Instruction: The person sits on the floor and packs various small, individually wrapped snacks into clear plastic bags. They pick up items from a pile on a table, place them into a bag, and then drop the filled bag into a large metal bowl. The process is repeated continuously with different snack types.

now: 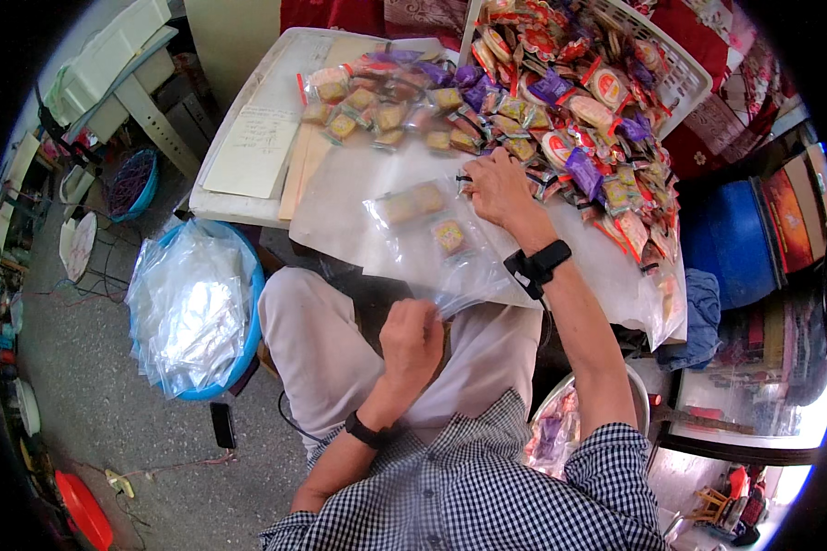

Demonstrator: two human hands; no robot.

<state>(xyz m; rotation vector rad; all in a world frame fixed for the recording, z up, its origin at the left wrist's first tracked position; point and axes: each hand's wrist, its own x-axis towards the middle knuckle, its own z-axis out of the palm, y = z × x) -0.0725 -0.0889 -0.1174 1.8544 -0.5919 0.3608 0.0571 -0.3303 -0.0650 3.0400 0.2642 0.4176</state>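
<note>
My left hand [411, 341] is closed on the gathered mouth of a clear plastic bag [479, 258], low over my lap at the table's front edge. The bag lies on a white sheet [331, 220], with a few yellow square wrapped snacks [449, 236] inside. At the near edge of a heap of packaged snacks [579, 131], my right hand [503, 189] has its fingers curled down among the packets. A small packet with a dark band [463, 182] juts out beside its thumb; the fingertips are partly hidden. More yellow square snacks [389, 117] lie in a loose row beyond.
A white plastic basket [686, 86] lies tipped behind the heap. Handwritten paper [255, 148] rests on the table's left. Beside my knee, a blue basin [251, 330] holds clear bags [193, 310]. A phone [222, 425] lies on the floor; a blue drum [727, 241] stands right.
</note>
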